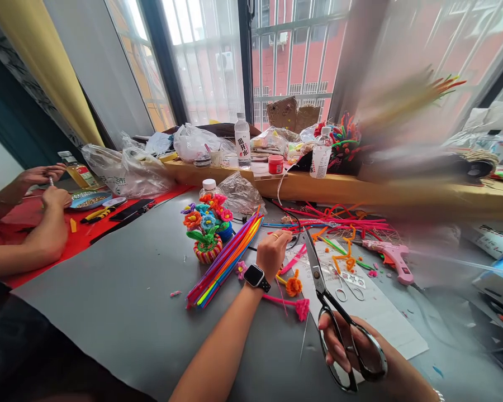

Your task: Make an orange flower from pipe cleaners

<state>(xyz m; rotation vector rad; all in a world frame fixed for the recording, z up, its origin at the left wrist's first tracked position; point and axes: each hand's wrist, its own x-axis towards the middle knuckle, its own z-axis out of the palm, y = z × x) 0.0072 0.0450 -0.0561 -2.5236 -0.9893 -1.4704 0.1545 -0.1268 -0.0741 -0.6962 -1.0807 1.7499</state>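
In the middle of the table, my left hand (272, 254), with a black watch (256, 277) on its wrist, is closed with its fingertips pinched. What it pinches, if anything, is too small to make out. My right hand (339, 343) grips the black handles of large scissors (317, 276); the blades point away from me, their tip just right of my left fingertips. Below my left hand lie an orange fuzzy-wire flower (294, 285) and a pink flower (302, 309) on its stem. To its left rests a bundle of coloured pipe cleaners (230, 259) beside small pots of fuzzy flowers (207, 223).
A pink glue gun (396, 259) and small scissors (347, 287) lie right, the latter on white paper (385, 321). Loose red pipe cleaners (339, 223) spread behind. Bottles (242, 142) line the sill. At left, another person's hands (55, 195) work over a red cloth (81, 226).
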